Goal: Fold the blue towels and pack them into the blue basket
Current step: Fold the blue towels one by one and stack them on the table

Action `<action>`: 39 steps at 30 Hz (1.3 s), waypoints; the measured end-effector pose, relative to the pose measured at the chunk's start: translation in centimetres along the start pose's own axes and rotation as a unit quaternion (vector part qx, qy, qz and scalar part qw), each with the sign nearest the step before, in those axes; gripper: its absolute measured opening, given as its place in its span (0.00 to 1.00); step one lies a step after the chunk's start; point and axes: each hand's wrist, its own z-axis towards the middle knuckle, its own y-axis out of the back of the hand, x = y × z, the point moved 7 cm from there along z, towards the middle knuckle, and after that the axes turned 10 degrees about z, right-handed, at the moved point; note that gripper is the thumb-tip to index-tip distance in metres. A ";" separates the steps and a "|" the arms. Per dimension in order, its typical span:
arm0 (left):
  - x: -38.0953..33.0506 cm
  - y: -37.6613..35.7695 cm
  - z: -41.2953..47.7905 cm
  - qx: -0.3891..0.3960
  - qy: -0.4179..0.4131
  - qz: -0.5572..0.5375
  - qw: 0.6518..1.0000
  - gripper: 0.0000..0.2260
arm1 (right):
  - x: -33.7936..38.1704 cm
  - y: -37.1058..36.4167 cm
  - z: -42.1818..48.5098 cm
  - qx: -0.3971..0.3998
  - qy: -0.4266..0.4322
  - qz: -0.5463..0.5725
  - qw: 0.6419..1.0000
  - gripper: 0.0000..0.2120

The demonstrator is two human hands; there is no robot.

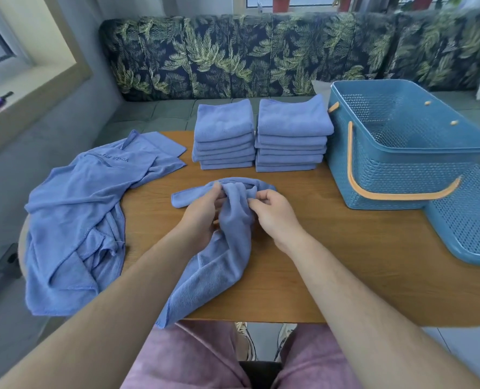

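Both hands, left hand [202, 204] and right hand [272, 209], pinch a bunched blue towel [219, 248] at mid-bench; two folded stacks [261, 136] wait far, loose towels [76, 220] left, blue basket [401, 175] unpacked right.

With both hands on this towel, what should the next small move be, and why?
Probably pull the towel flat on the table: it is bunched between the left hand and right hand, with one end hanging over the near edge.

Wooden table [331, 248]: towels [292, 122]; basket [387, 175]; lid [472, 214].
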 end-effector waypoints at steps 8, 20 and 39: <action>-3.3 0.7 -1.1 -0.022 -0.091 -0.025 0.995 0.13 | 5.0 1.6 -0.8 -0.023 0.118 -0.030 0.992 0.06; -4.6 2.2 -2.2 0.004 -0.100 -0.046 0.994 0.15 | 4.6 4.8 0.6 -0.065 -0.037 0.210 0.975 0.17; -4.9 7.6 -3.0 -0.032 -0.068 -0.123 0.990 0.19 | 10.5 9.0 -0.9 -0.138 0.033 0.110 0.984 0.07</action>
